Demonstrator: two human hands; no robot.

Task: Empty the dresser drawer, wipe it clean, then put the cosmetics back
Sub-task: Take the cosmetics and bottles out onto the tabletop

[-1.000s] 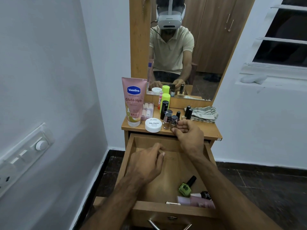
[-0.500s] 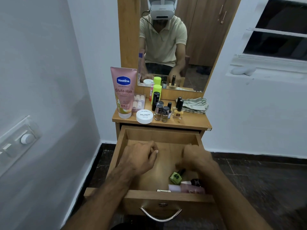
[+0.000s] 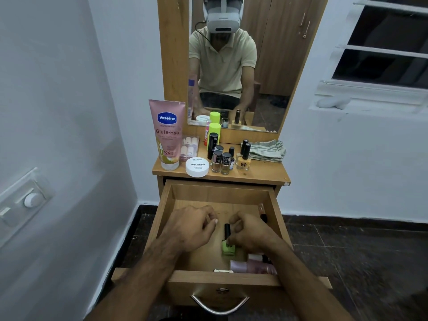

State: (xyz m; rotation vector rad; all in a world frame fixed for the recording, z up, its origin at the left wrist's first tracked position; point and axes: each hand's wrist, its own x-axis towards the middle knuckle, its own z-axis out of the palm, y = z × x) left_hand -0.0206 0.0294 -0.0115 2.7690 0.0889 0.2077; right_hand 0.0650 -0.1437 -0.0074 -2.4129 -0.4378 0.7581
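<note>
The wooden drawer [image 3: 165, 205] stands pulled out below the dresser top [image 3: 261, 173]. Inside it, my right hand [image 3: 251, 232] grips a green nail polish bottle [image 3: 228, 247] with a black cap, held upright. My left hand [image 3: 193, 227] hovers beside it with fingers loosely curled and nothing in them. A pink tube [image 3: 252, 268] and a small white bottle [image 3: 256, 257] lie at the drawer's front right. On the dresser top stand a pink Vaseline tube [image 3: 168, 135], a white nail polish remover jar [image 3: 197, 166], several small polish bottles [image 3: 222, 161] and a yellow polish bottle [image 3: 243, 162].
A folded striped cloth [image 3: 268, 150] lies at the back right of the dresser top. The mirror [image 3: 266, 66] rises behind it. White walls close in on both sides, with a switch panel [image 3: 25, 200] on the left wall and a window [image 3: 382, 42] on the right.
My right hand came down from the dresser top into the drawer and took hold of the green polish bottle, standing it upright. My left hand stayed over the drawer.
</note>
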